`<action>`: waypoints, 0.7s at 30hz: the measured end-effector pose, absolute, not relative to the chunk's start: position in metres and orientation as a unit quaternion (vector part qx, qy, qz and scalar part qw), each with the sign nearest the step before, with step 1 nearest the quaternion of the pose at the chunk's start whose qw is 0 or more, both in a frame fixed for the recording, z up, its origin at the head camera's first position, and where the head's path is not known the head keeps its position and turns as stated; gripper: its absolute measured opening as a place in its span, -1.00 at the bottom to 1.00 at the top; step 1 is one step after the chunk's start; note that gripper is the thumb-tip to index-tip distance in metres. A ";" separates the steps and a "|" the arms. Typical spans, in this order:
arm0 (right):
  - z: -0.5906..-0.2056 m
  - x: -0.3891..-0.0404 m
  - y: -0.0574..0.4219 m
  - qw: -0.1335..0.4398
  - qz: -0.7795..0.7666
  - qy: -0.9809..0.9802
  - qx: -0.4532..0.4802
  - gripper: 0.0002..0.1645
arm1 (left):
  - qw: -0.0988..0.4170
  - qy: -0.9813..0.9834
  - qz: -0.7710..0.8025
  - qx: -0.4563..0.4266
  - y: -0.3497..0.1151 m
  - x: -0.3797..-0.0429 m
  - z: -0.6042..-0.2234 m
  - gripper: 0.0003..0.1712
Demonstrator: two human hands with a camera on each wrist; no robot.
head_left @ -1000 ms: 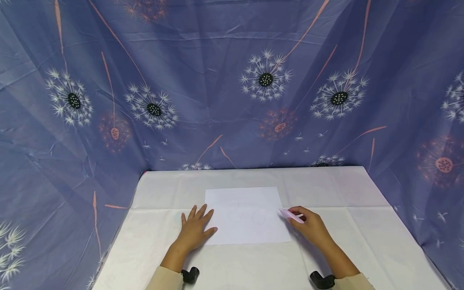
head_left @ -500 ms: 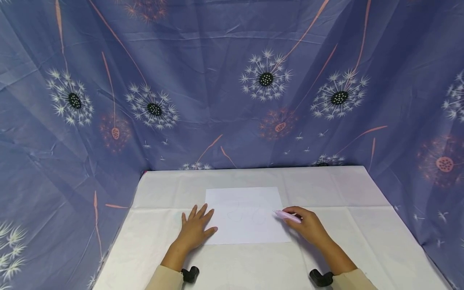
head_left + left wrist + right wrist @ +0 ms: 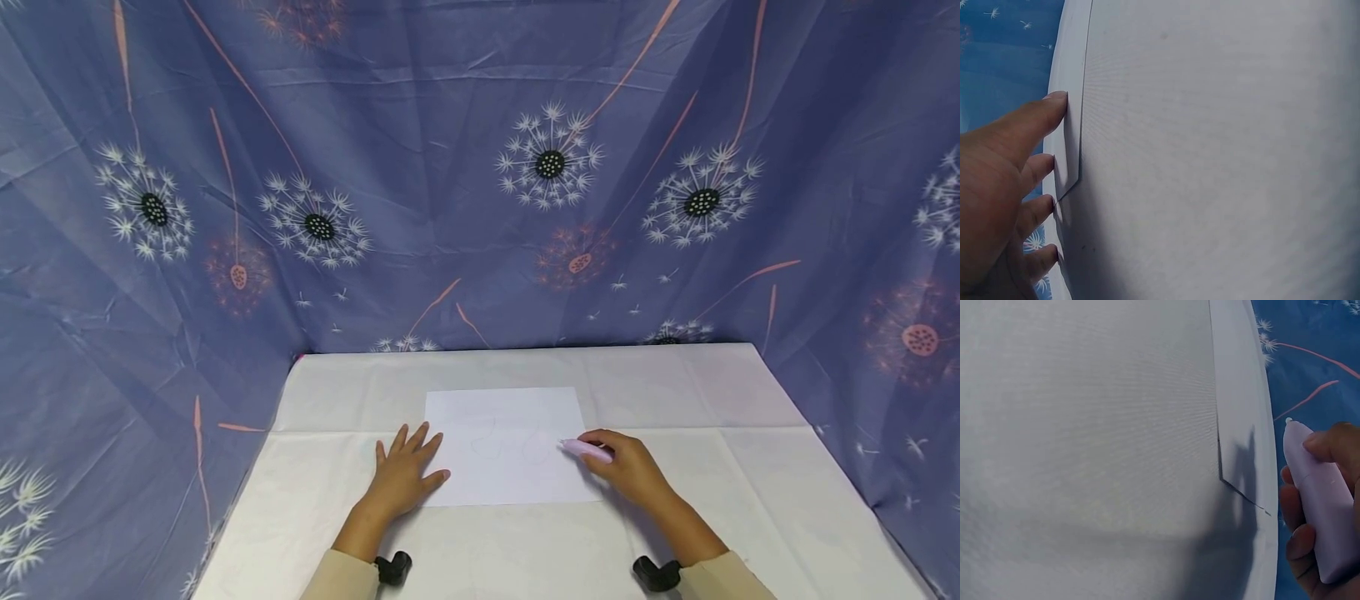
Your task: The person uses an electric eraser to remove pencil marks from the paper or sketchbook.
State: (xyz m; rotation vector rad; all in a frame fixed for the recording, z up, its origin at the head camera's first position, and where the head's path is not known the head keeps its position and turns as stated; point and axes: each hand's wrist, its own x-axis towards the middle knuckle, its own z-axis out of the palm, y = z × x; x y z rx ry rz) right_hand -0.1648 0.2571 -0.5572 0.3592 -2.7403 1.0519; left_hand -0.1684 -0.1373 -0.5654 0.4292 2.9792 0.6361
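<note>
overhanging paper (image 3: pixel 517 479) edge, tool (image 3: pixel 587 451) in right grip (image 3: pixel 633 471); middle uncovered

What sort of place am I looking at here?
Probably a makeshift recording booth: a dandelion-print curtain hangs behind and along both sides of a white-clothed table, and a black device shows at each wrist.

One sheet (image 3: pixel 498 479), one lilac tool (image 3: pixel 1329 503)

Unreadably faint marks (image 3: pixel 487 455) on the paper (image 3: pixel 517 483), right hand (image 3: pixel 630 468) partly beyond its wrist view's edge.
</note>
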 end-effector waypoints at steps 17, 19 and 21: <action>-0.564 -0.171 0.256 0.060 0.348 -0.928 0.118 -0.70 | 0.023 0.966 0.221 0.136 -0.138 -0.168 -0.567 -0.24; -0.563 -0.171 0.256 0.060 0.341 -0.930 0.125 -0.70 | 0.023 0.966 0.219 0.136 -0.138 -0.168 -0.567 -0.24; -0.561 -0.172 0.255 0.058 0.336 -0.931 0.130 -0.70 | 0.024 0.966 0.219 0.136 -0.138 -0.168 -0.568 -0.24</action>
